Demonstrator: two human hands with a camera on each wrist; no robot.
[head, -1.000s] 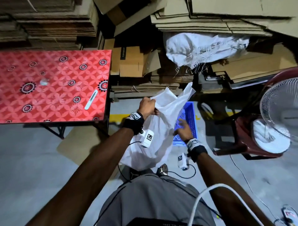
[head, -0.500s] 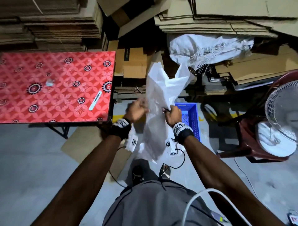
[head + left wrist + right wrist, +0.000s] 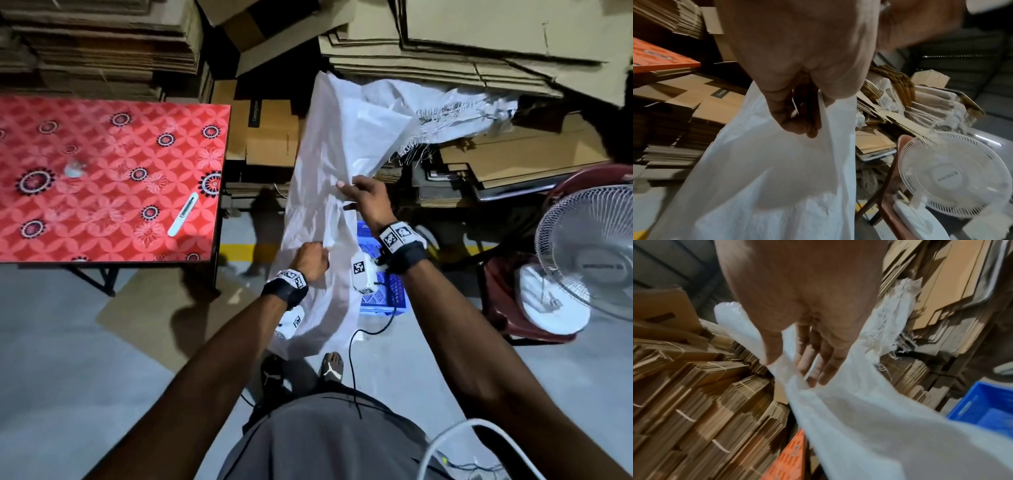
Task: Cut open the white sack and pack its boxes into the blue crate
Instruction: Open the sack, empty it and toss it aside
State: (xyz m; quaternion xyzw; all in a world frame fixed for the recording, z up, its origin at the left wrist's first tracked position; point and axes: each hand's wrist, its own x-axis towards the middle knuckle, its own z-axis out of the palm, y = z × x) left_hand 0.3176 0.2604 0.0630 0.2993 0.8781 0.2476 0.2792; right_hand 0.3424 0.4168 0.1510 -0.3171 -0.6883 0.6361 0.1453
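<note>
A puma logo marks each sandal (image 3: 331, 368); lettering on the fan (image 3: 596, 253) hub and a carton's dark label is too small to read. The limp white sack (image 3: 318, 192) hangs over the blue crate (image 3: 383, 298), left hand (image 3: 310, 262) fisted around a fold, right hand (image 3: 368, 202) pinching fabric higher up, fingers extended.

Bare forearms; black wristbands (image 3: 286, 292) carried checkered square markers, 2 white camera pods (image 3: 363, 274) beneath, black cable (image 3: 352, 359) trailing; grey shorts (image 3: 329, 442), black sandals (image 3: 331, 367) at lower centre.
</note>
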